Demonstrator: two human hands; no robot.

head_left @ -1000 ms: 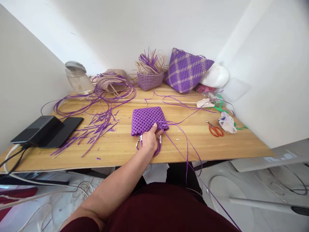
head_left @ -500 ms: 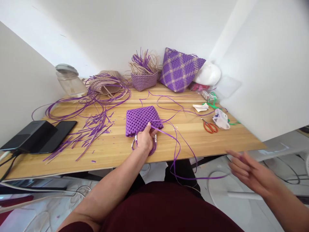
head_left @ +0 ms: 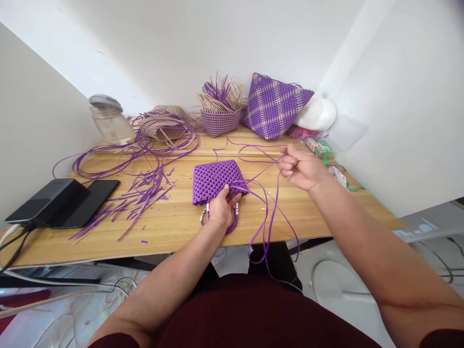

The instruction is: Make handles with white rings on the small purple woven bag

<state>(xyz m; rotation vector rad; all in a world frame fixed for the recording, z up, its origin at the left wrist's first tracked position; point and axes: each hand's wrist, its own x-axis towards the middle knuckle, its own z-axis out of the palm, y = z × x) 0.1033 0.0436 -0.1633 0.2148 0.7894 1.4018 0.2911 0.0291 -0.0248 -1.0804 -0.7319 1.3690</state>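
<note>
A small purple woven bag [head_left: 215, 179] lies flat on the table near its front edge, with purple handles [head_left: 234, 224] that have white bands toward me. My left hand [head_left: 222, 208] grips the bag's near right edge, thumb on top and fingers beneath. Long purple strands [head_left: 266, 217] trail from the bag's right side and loop below the table edge. My right hand [head_left: 299, 166] is raised over the right part of the table, fingers curled in a pinch round a purple strand [head_left: 277, 186]. My right hand and forearm hide the scissors seen earlier.
Cut purple strips [head_left: 139, 200] litter the table's left side beside a black phone [head_left: 85, 205] and a black box [head_left: 47, 198]. Behind stand a jar [head_left: 110, 121], coiled strands [head_left: 83, 159], an unfinished basket [head_left: 221, 121] and a checked purple bag [head_left: 277, 106].
My right hand has moved from beyond the table's front right edge up and left over the table, bringing a strand with it. My left hand keeps its hold on the bag.
</note>
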